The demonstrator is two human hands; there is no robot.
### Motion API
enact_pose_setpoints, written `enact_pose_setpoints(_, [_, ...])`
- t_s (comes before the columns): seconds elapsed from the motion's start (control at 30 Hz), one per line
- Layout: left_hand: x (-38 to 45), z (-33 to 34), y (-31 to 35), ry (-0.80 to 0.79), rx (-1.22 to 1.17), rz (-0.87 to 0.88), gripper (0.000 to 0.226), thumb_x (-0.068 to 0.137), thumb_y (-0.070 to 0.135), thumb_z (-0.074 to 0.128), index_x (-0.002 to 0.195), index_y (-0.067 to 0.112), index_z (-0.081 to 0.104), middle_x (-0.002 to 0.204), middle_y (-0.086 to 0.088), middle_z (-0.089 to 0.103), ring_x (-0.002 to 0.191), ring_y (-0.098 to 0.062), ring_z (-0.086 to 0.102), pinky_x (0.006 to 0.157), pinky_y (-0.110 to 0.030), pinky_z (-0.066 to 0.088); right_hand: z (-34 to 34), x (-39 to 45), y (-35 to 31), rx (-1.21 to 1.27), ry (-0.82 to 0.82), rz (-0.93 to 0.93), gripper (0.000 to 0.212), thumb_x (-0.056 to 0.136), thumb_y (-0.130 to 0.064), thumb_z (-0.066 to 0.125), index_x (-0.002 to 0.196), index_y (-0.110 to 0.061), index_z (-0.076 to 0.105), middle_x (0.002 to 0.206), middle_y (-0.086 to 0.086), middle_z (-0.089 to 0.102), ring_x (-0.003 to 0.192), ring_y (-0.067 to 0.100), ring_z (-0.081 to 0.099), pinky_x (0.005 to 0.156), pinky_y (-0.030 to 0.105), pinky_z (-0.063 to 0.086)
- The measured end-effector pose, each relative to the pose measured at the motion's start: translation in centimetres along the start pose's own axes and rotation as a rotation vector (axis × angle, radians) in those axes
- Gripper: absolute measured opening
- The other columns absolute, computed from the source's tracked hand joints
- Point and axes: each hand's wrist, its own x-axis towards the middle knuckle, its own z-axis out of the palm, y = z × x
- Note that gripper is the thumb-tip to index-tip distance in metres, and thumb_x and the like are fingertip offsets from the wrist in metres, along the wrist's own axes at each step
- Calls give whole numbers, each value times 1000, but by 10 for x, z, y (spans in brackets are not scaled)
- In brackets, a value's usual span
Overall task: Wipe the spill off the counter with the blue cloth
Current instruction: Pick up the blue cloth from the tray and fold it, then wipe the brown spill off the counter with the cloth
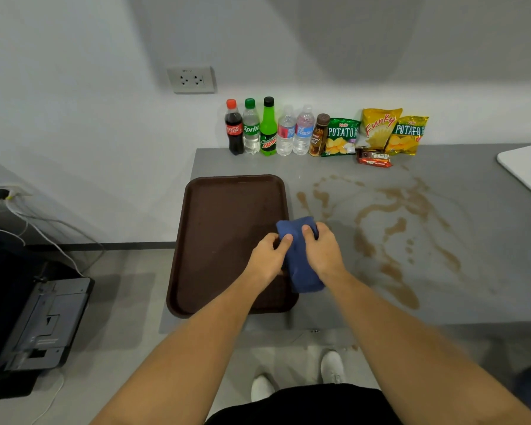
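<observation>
We had both left hand [269,259] and right hand [322,251] closed on the bunched blue cloth [301,256] over the brown tray's [215,228] 3 o'clock rim, brown spill [393,228] at 2 o'clock untouched; risk: bunched cloth smearing liquid toward snack packs [377,136].

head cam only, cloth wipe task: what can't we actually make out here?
- Blue cloth: its middle is covered by the left hand and right hand, so its folds are unclear.
- Spill: wet or dried cannot be told.
- Brown tray: near right corner hidden by the left forearm and cloth.
- White board: cut off by the right edge.
- Small dark-capped bottle: label too small to read.
</observation>
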Motion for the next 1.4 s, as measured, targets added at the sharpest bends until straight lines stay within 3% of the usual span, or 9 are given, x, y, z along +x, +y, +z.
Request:
enact_pose_setpoints(0.17, [0, -5, -16, 56, 157, 19, 45, 106, 54, 42, 100, 16, 65, 83, -3, 69, 70, -14, 65, 65, -36, 60, -17, -4, 18, 10, 19, -4, 29, 107, -39, 46, 86, -19, 50, 74, -4, 53, 66, 12, 52, 59, 28, 38])
enact_pose_setpoints(0.37, [4, -6, -23, 171, 209, 23, 45, 106, 55, 42, 98, 21, 70, 82, -1, 72, 75, -15, 68, 68, -29, 53, -30, -7, 51, 6, -23, 10, 35, 107, -40, 47, 76, -23, 42, 63, -5, 44, 51, 2, 47, 56, 30, 34])
enact_pose_setpoints(0.5, [5, 2, -21, 208, 266, 29, 46, 106, 53, 42, 96, 17, 68, 79, -4, 72, 74, -20, 69, 73, -38, 57, -30, -10, 73, -149, -151, 33, 22, 108, -39, 43, 104, -20, 54, 84, 4, 65, 82, 23, 65, 63, 34, 44])
enact_pose_setpoints(0.6, [6, 9, -20, 219, 372, 42, 48, 107, 53, 40, 97, 14, 66, 79, -8, 71, 75, -23, 68, 76, -43, 57, -36, -11, 86, -520, -237, -36, 38, 108, -43, 40, 134, -16, 46, 103, 19, 69, 93, 43, 66, 68, 41, 44])
enact_pose_setpoints(0.7, [9, 14, -17, 218, 438, 50, 46, 107, 52, 40, 96, 15, 65, 79, -7, 71, 78, -26, 67, 77, -44, 56, -43, -12, 85, -859, -189, -159, 49, 105, -48, 43, 140, -15, 40, 121, 13, 63, 100, 36, 66, 69, 41, 48])
enact_pose_setpoints(0.8, [9, 19, -14, 222, 497, 50, 46, 107, 53, 38, 92, 16, 62, 74, -6, 67, 74, -27, 65, 69, -42, 53, -47, -15, 85, -972, -120, -316, 65, 102, -48, 52, 152, -12, 33, 142, 11, 48, 124, 30, 55, 90, 39, 55])
enact_pose_setpoints(0.93, [9, 21, -13, 240, 540, 39, 47, 107, 54, 37, 89, 17, 60, 67, -4, 63, 65, -23, 62, 58, -37, 46, -38, -15, 92, -941, -217, -469, 67, 107, -40, 40, 163, -10, 18, 169, 13, 21, 156, 31, 20, 124, 43, 27])
enact_pose_setpoints(1.03, [10, 22, -13, 254, 548, 30, 47, 107, 53, 37, 90, 17, 61, 67, -3, 64, 64, -22, 62, 61, -39, 51, -23, -21, 104, -881, -322, -505, 61, 111, -35, 28, 163, -10, 11, 172, 9, -2, 158, 25, -11, 130, 44, 11])
enact_pose_setpoints(1.4, [13, 16, -22, 288, 535, 22, 46, 107, 51, 39, 96, 15, 66, 78, -4, 71, 75, -22, 69, 77, -46, 58, 18, -19, 112, -768, -112, -479, 61, 108, -37, 28, 164, -20, 14, 173, 3, 9, 160, 21, 2, 130, 41, 11])
